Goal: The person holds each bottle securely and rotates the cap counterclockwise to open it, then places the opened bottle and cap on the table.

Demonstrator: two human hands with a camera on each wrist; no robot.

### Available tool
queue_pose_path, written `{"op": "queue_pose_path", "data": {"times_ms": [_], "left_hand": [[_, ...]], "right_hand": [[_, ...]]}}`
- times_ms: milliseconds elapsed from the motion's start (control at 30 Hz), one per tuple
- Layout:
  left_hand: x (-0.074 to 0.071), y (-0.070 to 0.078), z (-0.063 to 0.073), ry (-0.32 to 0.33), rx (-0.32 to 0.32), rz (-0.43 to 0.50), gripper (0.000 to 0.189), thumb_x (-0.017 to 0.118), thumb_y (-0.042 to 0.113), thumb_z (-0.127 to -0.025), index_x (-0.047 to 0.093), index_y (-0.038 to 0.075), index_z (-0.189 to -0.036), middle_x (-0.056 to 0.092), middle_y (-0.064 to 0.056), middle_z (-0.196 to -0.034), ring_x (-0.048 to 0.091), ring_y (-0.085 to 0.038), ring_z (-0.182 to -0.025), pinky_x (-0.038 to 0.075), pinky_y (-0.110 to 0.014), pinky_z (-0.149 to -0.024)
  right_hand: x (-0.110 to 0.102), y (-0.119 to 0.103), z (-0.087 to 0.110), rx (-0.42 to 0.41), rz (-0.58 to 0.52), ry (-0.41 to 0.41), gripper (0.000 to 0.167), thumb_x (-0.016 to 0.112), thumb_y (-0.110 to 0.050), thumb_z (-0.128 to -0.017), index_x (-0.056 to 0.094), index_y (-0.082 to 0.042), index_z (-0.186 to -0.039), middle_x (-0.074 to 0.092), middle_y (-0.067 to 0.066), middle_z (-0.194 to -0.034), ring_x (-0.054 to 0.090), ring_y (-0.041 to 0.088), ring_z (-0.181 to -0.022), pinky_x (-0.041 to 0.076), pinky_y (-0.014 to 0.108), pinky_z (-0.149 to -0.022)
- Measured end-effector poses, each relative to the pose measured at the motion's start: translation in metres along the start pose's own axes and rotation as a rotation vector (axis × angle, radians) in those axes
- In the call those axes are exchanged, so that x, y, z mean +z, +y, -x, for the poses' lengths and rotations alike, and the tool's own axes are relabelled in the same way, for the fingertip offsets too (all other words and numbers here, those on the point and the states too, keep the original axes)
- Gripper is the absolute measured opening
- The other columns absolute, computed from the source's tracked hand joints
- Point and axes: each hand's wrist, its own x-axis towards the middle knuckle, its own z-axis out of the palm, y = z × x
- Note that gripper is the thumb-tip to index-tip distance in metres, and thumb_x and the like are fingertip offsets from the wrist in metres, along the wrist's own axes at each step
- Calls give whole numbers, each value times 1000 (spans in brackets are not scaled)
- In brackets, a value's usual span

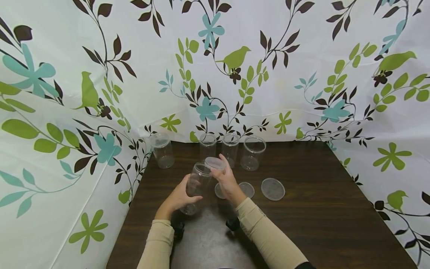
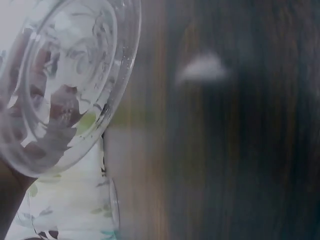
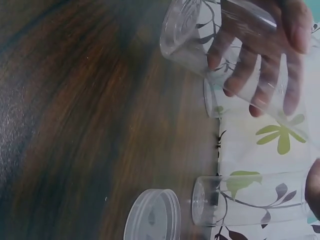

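My left hand (image 1: pixel 178 195) grips a clear plastic jar (image 1: pixel 197 183) round its side, above the front of the table. The jar leans, with its mouth up and to the right. In the right wrist view the left hand's fingers (image 3: pixel 265 82) show through the jar wall. The jar's round base (image 2: pixel 112 100) faces the left wrist camera. Beside the jar's mouth, my right hand (image 1: pixel 229 184) holds a clear round lid (image 1: pixel 215 163) between thumb and fingers. The lid appears at the rim; whether it touches cannot be told. Only the right hand's edge (image 3: pixel 314 190) enters the right wrist view.
Several clear jars stand along the table's back, one at the left (image 1: pixel 162 152) and one farthest right (image 1: pixel 252 155). Three lids lie in front: one partly behind the right hand (image 1: pixel 219 191), one small (image 1: pixel 247 189), one larger (image 1: pixel 273 189). A patterned sheet (image 1: pixel 289 93) hangs behind the dark table (image 1: pixel 319 209).
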Motion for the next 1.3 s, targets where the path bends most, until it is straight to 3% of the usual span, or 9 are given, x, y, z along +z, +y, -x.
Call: {"op": "queue_pose_path", "data": {"times_ms": [133, 233, 367, 533, 633, 767, 900, 1100, 1300], "left_hand": [[-7, -4, 2, 52, -40, -14, 82, 86, 15, -82, 36, 9, -147, 61, -17, -131, 62, -35, -114, 53, -45, -92], [-12, -4, 2, 77, -82, -31, 83, 85, 19, -85, 33, 12, -149, 58, -14, -135, 59, -34, -118, 50, -50, -95], [-17, -7, 2, 103, -112, -50, 86, 81, 24, -89, 23, 11, -152, 53, -16, -139, 54, -37, -125, 45, -56, -102], [-23, -12, 1, 168, -76, -56, 83, 76, 14, -90, 18, 5, -149, 49, -20, -139, 42, -42, -134, 31, -63, -110], [-26, -14, 0, 200, -63, -55, 78, 72, 7, -91, 18, 3, -147, 46, -21, -141, 34, -43, -136, 26, -64, -110], [-28, -18, -4, 225, -83, -48, 81, 72, 8, -92, 14, 2, -149, 41, -21, -144, 30, -41, -135, 25, -63, -111], [-30, -20, -9, 222, -75, -38, 84, 73, 10, -94, 12, 0, -150, 39, -25, -148, 34, -44, -139, 25, -62, -114], [-35, -20, -16, 223, -118, -87, 89, 78, 18, -92, 12, 2, -149, 35, -28, -154, 33, -45, -143, 33, -61, -112], [-38, -21, -24, 284, -140, -156, 91, 83, 17, -87, 18, 0, -147, 47, -29, -145, 50, -46, -130, 43, -59, -104]], "right_hand": [[1, 1, -1, -21, -23, 79, 69, 61, 4, -88, 16, -3, -141, 45, 18, -131, 57, 12, -105, 49, 23, -88], [-1, 4, 0, -14, -2, 89, 63, 62, 3, -89, 19, -4, -135, 47, 16, -129, 57, 12, -103, 50, 25, -86], [-7, 8, 1, 0, 56, 35, 66, 61, -3, -94, 18, -4, -144, 44, 21, -140, 55, 14, -110, 48, 32, -93], [-14, 9, -1, 51, 174, -45, 68, 57, -7, -99, 20, -7, -156, 43, 23, -142, 56, 15, -110, 44, 44, -100], [-16, 10, -3, 112, 312, -89, 68, 58, -9, -102, 22, -7, -160, 46, 22, -134, 57, 15, -104, 47, 42, -95], [-16, 17, -3, 146, 582, -138, 73, 66, -14, -98, 28, -10, -160, 47, 22, -131, 56, 20, -103, 49, 36, -85], [-19, 26, 0, 98, 839, -192, 76, 75, -23, -94, 35, -16, -158, 47, 20, -131, 54, 26, -104, 48, 39, -84], [-21, 34, 2, -34, 1114, -311, 80, 80, -27, -88, 39, -9, -155, 46, 22, -125, 52, 30, -104, 50, 44, -84], [-14, 36, 6, -32, 1330, -395, 78, 83, -27, -86, 44, -15, -153, 47, 19, -127, 49, 32, -111, 51, 48, -86]]}}
